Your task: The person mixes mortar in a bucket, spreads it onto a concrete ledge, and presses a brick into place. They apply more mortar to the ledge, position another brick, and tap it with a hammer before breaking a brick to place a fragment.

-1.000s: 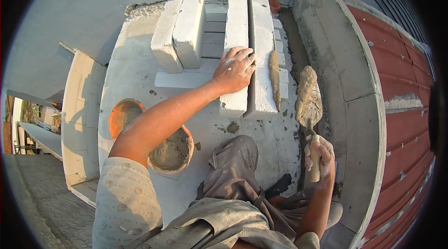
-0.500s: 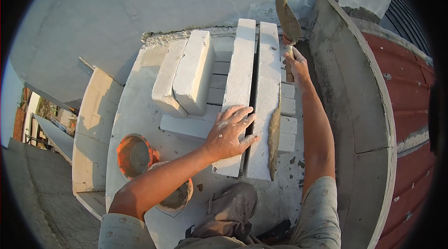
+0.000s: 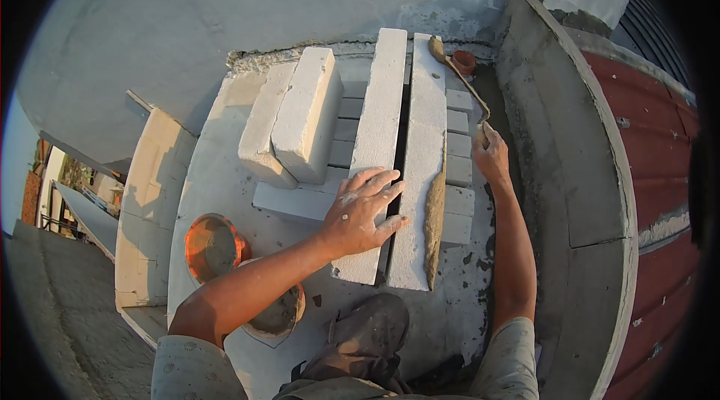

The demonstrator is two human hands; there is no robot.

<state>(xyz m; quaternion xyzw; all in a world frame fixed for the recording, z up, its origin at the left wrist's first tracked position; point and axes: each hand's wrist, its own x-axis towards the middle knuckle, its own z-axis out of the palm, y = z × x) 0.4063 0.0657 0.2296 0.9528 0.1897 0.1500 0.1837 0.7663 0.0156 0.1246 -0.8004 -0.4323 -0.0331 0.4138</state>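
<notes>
My left hand (image 3: 361,214) lies spread across two long white blocks, its palm on the left block (image 3: 381,100) and its thumb and fingertips reaching toward the right block (image 3: 426,152). A dark narrow gap separates the blocks. In my right hand (image 3: 490,154) is the handle of a trowel (image 3: 461,77), whose blade is turned on edge at the far end of the right block. Grey-brown mortar (image 3: 435,227) clings along the near right side of that block. Both long blocks rest across a row of smaller white blocks (image 3: 458,146).
Two thick white blocks (image 3: 304,111) stand at the left. An orange bucket (image 3: 193,250) and a second bucket (image 3: 300,310) hold grey mix beside my left arm. A small reddish pot (image 3: 464,62) sits by the far wall. A low curved wall (image 3: 581,175) borders the right.
The trowel has come down and left from beyond the blocks, turning from blade flat-on to edge-on at the right block's far end. My right hand has lowered; my left stays spread on the blocks.
</notes>
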